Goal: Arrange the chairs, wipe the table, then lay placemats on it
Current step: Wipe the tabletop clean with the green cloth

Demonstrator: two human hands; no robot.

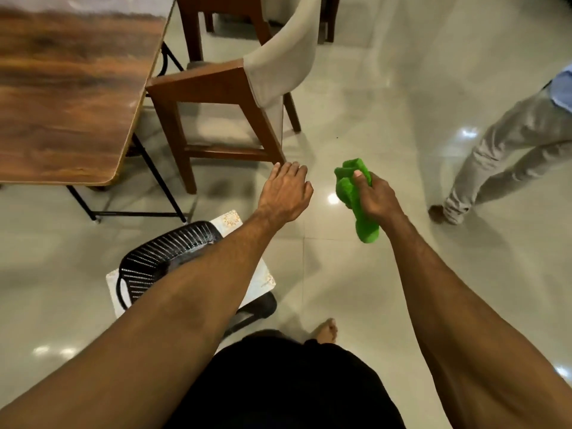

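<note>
A wooden table (62,97) on thin black legs fills the upper left. A brown wooden chair (216,97) with a beige curved back stands at its right edge. My left hand (286,188) hangs over the floor in front of that chair with fingers relaxed, holding nothing. My right hand (373,196) grips a crumpled green cloth (356,196), which sticks out above and below the fist. A black slatted chair (167,258) stands under my left forearm, with pale patterned placemats (257,274) lying on its seat.
Another person's legs in light trousers (507,150) stand on the right, a bare foot near the floor. A second wooden chair (216,13) sits at the top. My own foot (325,329) shows below. Glossy tiled floor (387,88) spreads between the chair and the person.
</note>
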